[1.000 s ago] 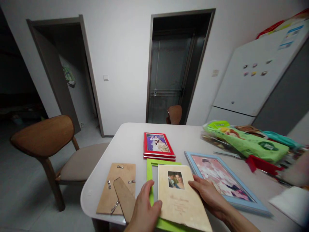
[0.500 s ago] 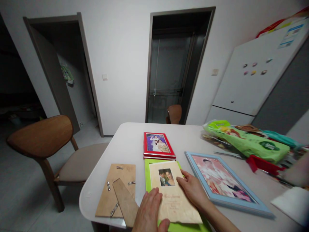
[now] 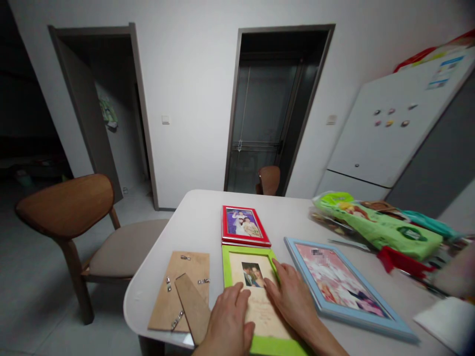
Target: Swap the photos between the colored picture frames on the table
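In front of me lies a lime-green picture frame (image 3: 227,262), and a cream paper insert (image 3: 264,311) with a small photo of two people sits within its opening. My left hand (image 3: 228,316) rests on the left part of the paper and frame, fingers stretched out. My right hand (image 3: 291,296) lies along the right side, its fingers reaching over the paper and the frame's edge. Both palms face down and grip nothing. To the left is a wooden backing board (image 3: 163,296) with metal clips and a stand leg (image 3: 195,309).
Beyond the green frame is a red picture frame (image 3: 226,230). A larger light-blue frame (image 3: 313,289) lies at the right. Further right are a green package (image 3: 404,230), a red object (image 3: 403,262) and white paper (image 3: 451,319). A wooden chair (image 3: 70,205) stands left of the table (image 3: 200,212).
The paper, which lay loosely over the green frame, now sits down inside its opening. My right hand has moved slightly inward over the paper. The view has tilted up slightly.
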Demonstrator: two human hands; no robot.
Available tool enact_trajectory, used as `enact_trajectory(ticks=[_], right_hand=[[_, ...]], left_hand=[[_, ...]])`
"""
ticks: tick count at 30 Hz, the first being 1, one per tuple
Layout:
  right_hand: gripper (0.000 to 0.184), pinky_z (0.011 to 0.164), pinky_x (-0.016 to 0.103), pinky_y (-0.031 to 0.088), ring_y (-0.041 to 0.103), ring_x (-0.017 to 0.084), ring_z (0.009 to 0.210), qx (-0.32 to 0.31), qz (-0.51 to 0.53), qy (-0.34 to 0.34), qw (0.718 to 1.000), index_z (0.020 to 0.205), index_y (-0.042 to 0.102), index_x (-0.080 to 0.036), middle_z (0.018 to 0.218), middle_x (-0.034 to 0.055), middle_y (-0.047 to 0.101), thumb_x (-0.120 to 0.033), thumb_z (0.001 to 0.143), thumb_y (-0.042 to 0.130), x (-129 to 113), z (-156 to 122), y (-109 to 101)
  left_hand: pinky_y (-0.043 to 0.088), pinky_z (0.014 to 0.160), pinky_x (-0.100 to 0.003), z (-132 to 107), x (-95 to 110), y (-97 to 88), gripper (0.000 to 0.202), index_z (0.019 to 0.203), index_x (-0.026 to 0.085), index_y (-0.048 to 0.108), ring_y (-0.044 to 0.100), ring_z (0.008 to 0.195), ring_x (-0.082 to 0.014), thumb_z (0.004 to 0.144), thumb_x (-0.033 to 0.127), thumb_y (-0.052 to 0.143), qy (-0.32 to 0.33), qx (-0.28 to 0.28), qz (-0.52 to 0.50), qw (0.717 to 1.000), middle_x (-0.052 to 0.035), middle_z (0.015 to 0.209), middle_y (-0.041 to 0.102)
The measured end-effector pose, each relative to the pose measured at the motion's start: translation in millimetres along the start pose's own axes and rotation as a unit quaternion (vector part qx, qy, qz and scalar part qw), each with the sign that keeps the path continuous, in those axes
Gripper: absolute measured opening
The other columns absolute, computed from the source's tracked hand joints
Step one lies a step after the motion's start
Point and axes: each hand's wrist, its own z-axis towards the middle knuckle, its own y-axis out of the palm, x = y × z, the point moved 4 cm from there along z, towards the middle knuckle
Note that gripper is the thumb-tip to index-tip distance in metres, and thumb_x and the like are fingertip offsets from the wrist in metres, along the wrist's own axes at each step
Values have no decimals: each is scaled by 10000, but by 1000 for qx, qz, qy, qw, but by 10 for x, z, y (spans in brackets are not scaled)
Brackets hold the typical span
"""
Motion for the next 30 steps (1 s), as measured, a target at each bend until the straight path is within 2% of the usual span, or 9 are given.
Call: enact_trajectory(ticks=[3,6,8,11,14,18,22,27,30], right_hand=[[317,804,340,357,474,223,946,-57,98,-63,992,1027,525,-165,1019,112,540,-284,763,397,-277,-138,-85],[282,805,323,347,492,198,893,-150,180,-127,964,986,554,-196,943,75,581,-283,759,412,-777,-310,-134],[340,800,347,335,477,215,894,-178,194,-145,954,1034,531,-223,951,65,576,-336,719,475,-1111,-386,-113],[539,805,402,313,446,258,904,-196,172,-148,954,1093,485,-241,973,80,540,-424,595,582,-1471,-436,23],[584,786,377,335,432,250,904,-215,179,-143,949,1110,459,-230,982,85,491,-317,551,601,-1633,-451,154],[566,799,305,356,428,202,919,-207,278,-153,925,1104,460,-200,977,70,466,-155,543,526,-1609,-420,40],[580,859,340,340,429,203,958,-158,321,-152,921,1122,453,-212,1009,70,465,-122,550,487,-1240,-383,-276],[426,910,395,317,420,252,1047,-156,264,-54,950,1030,542,-227,1069,93,483,-237,607,486,-379,-455,-402],[374,880,370,360,464,244,1009,-158,234,-20,959,980,579,-234,1036,87,515,-287,624,480,-4,-495,-336]], left_hand=[[318,955,-421,-225,-326,-222,557,1185,138,412,357,1162,-244,639,147,519,2,21,11,1000,-116,1274,397],[319,934,-466,-564,-859,-401,623,1198,144,401,333,1174,-284,607,196,592,-69,38,74,994,-150,1293,357],[348,903,-475,-778,-1148,-434,685,1203,137,398,354,1154,-313,578,263,651,-70,32,117,990,-183,1276,367],[390,878,-424,-995,-1352,-426,671,1211,190,386,389,1133,-288,603,281,655,7,51,155,987,-157,1252,410],[429,849,-341,-1068,-1389,-473,577,1198,252,387,463,1080,-228,667,241,611,55,96,170,979,-97,1202,488],[464,798,-270,-988,-1265,-613,445,1121,255,457,542,992,-195,705,339,592,99,127,156,974,-76,1108,572],[471,790,-258,-750,-860,-643,416,1091,199,481,555,975,-198,722,367,570,135,144,145,970,-108,1079,586],[452,841,-291,-343,-145,-360,347,1030,132,513,518,1022,-224,711,258,561,161,81,100,978,-134,1098,567],[452,848,-292,-149,75,-88,330,986,141,532,533,997,-223,664,197,582,137,26,59,988,-109,1085,576]])
